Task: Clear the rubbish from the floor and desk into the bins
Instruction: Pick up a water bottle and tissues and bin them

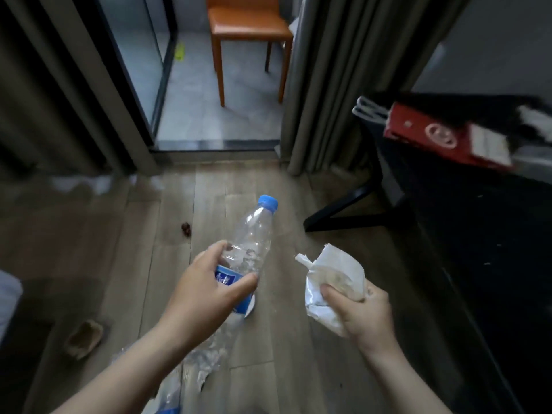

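My left hand (206, 289) grips an empty clear plastic bottle (254, 237) with a blue cap and blue label, held tilted above the wooden floor. A crumpled white paper bag (331, 282) is clutched in my right hand (363, 312), just right of the bottle. Below my left forearm, crinkled clear plastic wrap (206, 363) lies on the floor. A brown scrap (83, 339) lies at lower left, and a small dark bit (185, 228) sits further out on the boards. No bin is in view.
A black desk (478, 234) fills the right side, with a red box (442, 138) and white bag handles on it. Grey curtains flank an open sliding door; an orange chair (248, 31) stands on the balcony beyond. White litter (89, 185) lies by the left curtain.
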Motion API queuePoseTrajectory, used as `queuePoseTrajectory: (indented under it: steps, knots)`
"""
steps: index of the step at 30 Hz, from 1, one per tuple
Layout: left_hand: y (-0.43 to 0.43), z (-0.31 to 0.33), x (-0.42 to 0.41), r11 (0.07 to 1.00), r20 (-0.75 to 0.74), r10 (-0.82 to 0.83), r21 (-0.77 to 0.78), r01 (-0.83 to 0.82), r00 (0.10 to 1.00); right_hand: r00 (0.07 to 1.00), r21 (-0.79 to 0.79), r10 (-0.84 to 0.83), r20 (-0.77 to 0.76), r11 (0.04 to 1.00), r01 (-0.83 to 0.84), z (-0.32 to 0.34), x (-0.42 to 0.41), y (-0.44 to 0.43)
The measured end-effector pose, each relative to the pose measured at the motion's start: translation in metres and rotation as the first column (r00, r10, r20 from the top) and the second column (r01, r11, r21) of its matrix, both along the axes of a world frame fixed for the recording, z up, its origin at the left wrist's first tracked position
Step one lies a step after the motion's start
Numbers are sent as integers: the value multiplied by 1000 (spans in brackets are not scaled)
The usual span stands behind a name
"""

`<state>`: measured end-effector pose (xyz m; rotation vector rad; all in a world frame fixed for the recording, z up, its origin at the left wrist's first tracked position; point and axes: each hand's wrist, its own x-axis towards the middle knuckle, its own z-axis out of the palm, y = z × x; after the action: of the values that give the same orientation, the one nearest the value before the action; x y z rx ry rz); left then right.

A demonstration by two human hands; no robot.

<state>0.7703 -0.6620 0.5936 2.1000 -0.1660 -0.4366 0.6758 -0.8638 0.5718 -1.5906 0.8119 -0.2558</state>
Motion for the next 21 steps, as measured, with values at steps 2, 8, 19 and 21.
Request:
queuePoseTrajectory:
  steps: [2, 8, 19, 21]
  knots:
    - [-9, 58, 2, 999, 59, -40, -26, 41, 997, 999, -37, -21, 43, 999, 22, 59, -3, -9]
    - [-37, 227, -6, 973, 247, -148, -135, 185, 958, 968, -170, -131, 213, 971, 169, 235, -28, -32]
    - [-126, 478, -88, 853, 559, -299, -208, 480, 773, 814, -293, -261, 519, 840, 456, 486, -160, -86]
    - [-144, 509, -108, 821, 611, -299, -227, 524, 733, 779, -320, -255, 572, 806, 499, 519, -184, -98]
